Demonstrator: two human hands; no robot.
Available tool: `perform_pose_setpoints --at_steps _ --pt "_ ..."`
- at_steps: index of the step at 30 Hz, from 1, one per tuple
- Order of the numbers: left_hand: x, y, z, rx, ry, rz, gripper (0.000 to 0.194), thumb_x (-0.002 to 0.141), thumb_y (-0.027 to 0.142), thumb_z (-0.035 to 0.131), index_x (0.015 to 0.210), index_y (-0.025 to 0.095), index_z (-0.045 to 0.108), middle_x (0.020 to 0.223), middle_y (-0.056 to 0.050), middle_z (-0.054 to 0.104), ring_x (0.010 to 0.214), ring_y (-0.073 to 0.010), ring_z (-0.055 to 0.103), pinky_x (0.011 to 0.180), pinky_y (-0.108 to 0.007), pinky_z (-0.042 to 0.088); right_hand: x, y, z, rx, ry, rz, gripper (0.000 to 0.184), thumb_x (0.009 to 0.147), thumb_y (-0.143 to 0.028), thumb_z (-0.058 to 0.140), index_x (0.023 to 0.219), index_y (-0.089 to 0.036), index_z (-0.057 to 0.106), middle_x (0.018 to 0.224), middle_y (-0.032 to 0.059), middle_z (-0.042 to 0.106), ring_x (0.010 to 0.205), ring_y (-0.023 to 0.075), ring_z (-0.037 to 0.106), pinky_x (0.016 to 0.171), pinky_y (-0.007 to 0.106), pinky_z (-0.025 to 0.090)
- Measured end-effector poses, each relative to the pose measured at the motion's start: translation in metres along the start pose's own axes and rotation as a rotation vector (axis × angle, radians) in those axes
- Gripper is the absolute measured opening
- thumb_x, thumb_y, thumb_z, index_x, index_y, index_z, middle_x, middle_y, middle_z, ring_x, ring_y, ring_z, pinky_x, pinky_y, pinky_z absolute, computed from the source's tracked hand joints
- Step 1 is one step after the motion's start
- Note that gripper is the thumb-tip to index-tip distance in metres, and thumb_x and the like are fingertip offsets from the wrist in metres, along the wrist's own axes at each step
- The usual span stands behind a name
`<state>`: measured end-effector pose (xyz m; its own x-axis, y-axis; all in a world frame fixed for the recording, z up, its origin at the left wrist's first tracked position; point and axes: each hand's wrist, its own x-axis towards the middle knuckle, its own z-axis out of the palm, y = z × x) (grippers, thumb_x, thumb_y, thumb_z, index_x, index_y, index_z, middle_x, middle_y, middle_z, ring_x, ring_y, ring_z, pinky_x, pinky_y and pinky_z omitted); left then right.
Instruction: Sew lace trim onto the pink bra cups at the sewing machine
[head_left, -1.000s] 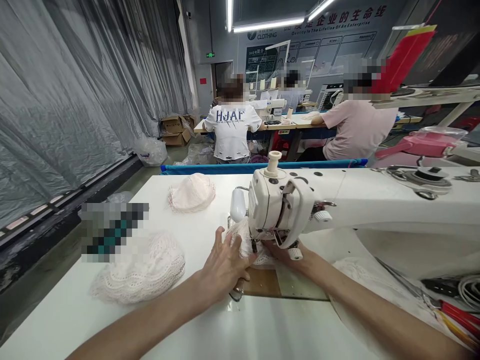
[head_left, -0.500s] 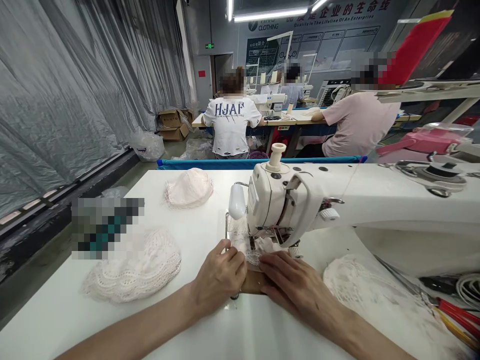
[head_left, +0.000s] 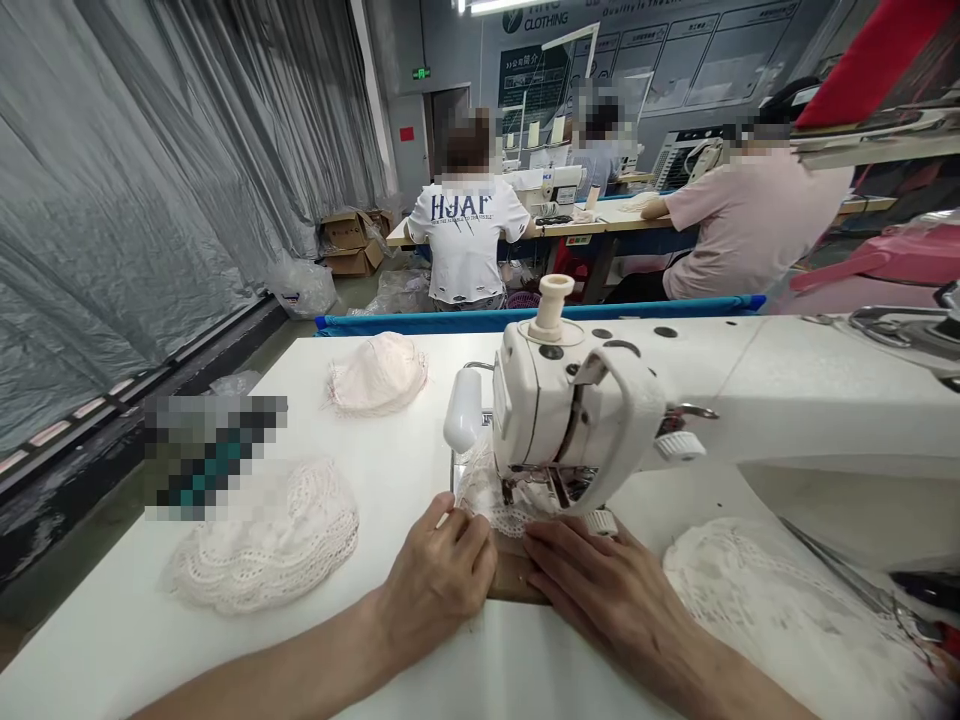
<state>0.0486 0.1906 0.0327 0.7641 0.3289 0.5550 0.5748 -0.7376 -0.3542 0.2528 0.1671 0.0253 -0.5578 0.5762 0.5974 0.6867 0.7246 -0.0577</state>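
Note:
A white sewing machine (head_left: pixel 585 400) stands on the white table (head_left: pixel 390 450). Under its needle lies a small piece of white lace (head_left: pixel 491 505). My left hand (head_left: pixel 442 580) rests just left of the needle, its fingers curled and pinching the lace's near edge. Right of it, my right hand (head_left: pixel 600 585) lies flat with fingers stretched out, pressing the lace against the machine bed. Both hands sit side by side in front of the presser foot.
A pile of white lace (head_left: pixel 262 545) lies at the left, a pink cup-shaped piece (head_left: pixel 379 372) farther back, more lace (head_left: pixel 780 610) at the right. Other people sit at tables behind, backs turned. Grey plastic sheeting hangs at the left.
My right hand came out from under the machine head and now lies flat in front of the needle. My left hand drew back slightly and curled onto the lace.

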Motion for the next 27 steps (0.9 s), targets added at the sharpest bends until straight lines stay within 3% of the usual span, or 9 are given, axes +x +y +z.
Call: perform_pose_setpoints --at_steps 12,20,27 --pt "-0.001 -0.005 0.002 0.030 -0.109 -0.028 0.024 0.081 -0.005 0.038 0.077 0.013 0.053 0.075 -0.005 0.058 0.070 -0.0161 0.055 0.077 -0.035 0.040 0.003 0.003 0.000 -0.084 -0.007 0.043 0.029 0.096 -0.017 0.036 0.094 -0.018 0.065 0.095 0.0072 0.069 0.075 0.0178 0.061 0.080 0.037 0.038" --pt "0.011 -0.035 0.011 -0.033 -0.106 -0.068 0.026 0.087 -0.002 0.034 0.098 0.012 0.052 0.089 -0.006 0.062 0.085 -0.0140 0.059 0.090 -0.036 0.036 0.002 0.007 0.001 -0.104 0.014 0.082 0.030 0.097 -0.020 0.033 0.098 -0.016 0.063 0.091 0.0084 0.069 0.075 0.0191 0.060 0.083 0.040 0.035" --pt "0.022 -0.058 0.022 0.017 -0.294 -0.012 0.027 0.085 -0.001 0.039 0.067 0.015 0.051 0.066 0.000 0.058 0.062 -0.0131 0.056 0.086 -0.036 0.038 0.011 -0.001 -0.003 -0.102 -0.033 0.002 0.029 0.096 -0.018 0.035 0.092 -0.017 0.063 0.090 0.0078 0.068 0.077 0.0187 0.061 0.075 0.036 0.039"
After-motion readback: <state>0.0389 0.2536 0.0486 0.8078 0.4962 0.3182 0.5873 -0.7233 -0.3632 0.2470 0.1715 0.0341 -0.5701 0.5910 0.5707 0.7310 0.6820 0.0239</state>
